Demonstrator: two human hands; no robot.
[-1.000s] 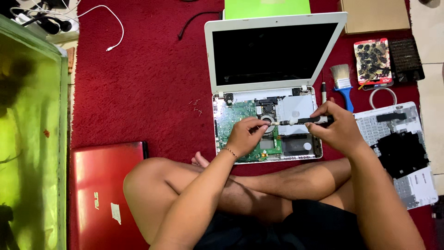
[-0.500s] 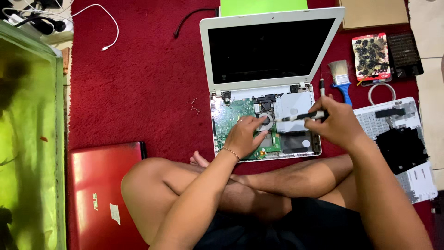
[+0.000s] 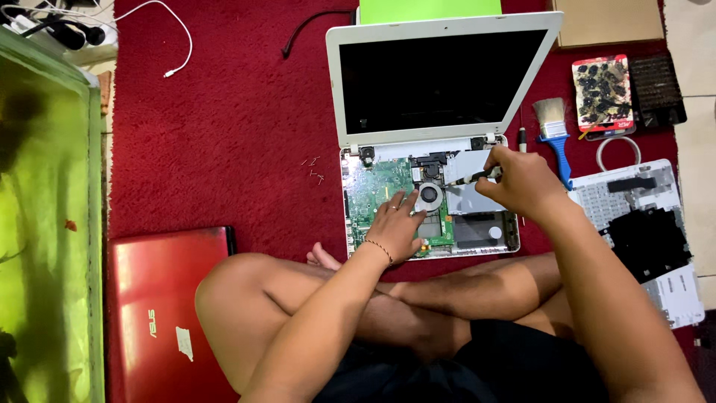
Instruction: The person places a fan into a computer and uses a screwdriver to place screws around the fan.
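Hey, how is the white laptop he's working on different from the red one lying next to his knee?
The white laptop stands open with its dark screen up; the red laptop lies shut. The white laptop has its keyboard cover off, baring a green board, while the red laptop looks whole. Both hands are at the white laptop; nothing touches the red laptop. Both sit on the red carpet.

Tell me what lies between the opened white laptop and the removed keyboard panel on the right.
In the head view, a blue-handled brush lies on the red carpet between them.

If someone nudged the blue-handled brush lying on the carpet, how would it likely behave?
The brush looks light, and its flat handle would probably slide, not roll. The red carpet likely grips it. Its bristles should bend softly.
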